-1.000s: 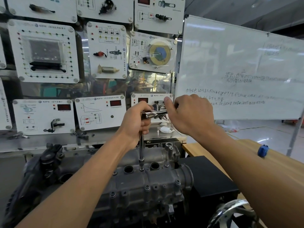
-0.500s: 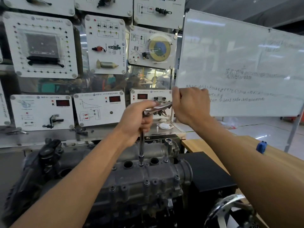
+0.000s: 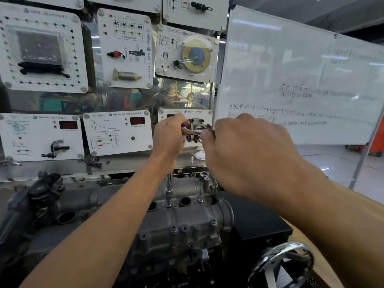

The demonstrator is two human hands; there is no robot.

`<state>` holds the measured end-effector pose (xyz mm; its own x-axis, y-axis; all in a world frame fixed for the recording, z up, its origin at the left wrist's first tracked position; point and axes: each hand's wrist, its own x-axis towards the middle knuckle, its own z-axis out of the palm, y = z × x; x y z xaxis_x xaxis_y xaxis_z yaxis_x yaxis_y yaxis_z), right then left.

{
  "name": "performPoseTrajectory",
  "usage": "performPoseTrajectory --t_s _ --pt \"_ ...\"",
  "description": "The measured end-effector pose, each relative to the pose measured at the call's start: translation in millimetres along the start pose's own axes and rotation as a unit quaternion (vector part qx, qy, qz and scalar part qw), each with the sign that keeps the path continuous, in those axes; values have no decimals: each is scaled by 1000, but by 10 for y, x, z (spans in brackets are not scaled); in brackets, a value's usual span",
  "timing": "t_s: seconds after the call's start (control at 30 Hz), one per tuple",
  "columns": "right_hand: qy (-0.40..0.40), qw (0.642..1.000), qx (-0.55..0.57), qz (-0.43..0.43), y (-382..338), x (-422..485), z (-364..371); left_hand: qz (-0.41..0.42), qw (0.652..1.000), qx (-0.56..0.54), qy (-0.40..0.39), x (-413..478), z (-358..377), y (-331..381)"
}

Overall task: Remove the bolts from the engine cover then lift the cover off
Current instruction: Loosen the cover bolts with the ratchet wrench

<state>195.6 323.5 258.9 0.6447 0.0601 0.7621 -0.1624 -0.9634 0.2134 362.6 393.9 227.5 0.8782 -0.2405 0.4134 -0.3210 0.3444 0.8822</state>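
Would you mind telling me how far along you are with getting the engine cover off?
Early on. Nothing looks finished: the engine cover sits on the engine, and I cannot tell whether any bolt is out. In hand: the left hand and right hand grip the ratchet, its extension bar standing on a top bolt. Left: the front-edge bolts are in place, then the lift.

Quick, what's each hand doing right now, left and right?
Left hand: closed, gripping the head end of the ratchet.
Right hand: closed, gripping the ratchet's handle end.
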Motion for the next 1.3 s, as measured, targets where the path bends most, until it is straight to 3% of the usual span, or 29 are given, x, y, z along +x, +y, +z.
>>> performPoseTrajectory --t_s 0.13,0.37,0.47,0.6,0.67,0.8,0.93,1.07,1.17,1.23,1.3 --pt "-20 998 48 39 18 84 11 0 1000 -6 -6 -19 -106 -4" --pt "108 987 89 73 81 321 311 -20 996 -57 -72 -36 -410 37" --pt "125 980 118 101 286 530 550 -34 984 -75 -156 -57 -553 47" --pt "56 967 207 141 473 664 798 -79 950 -45 -298 -131 -548 81" --pt "43 972 173 150 440 585 711 -69 965 -48 -247 -131 -489 74" --pt "38 993 75 79 41 58 92 -74 992 -101 -21 -11 -418 42" --pt "-90 994 66 3 -373 -261 -307 -49 991 -121 23 -10 -202 -22" --pt "-37 996 67 51 -168 -131 -171 -43 996 -69 -43 -35 -324 -9" --pt "12 986 73 147 199 257 371 -66 981 -81 -164 -61 -484 39" --pt "31 971 145 185 355 560 789 -79 963 -47 -253 -148 -438 78" --pt "39 935 292 197 401 760 1063 -87 957 2 -277 -220 -304 108"
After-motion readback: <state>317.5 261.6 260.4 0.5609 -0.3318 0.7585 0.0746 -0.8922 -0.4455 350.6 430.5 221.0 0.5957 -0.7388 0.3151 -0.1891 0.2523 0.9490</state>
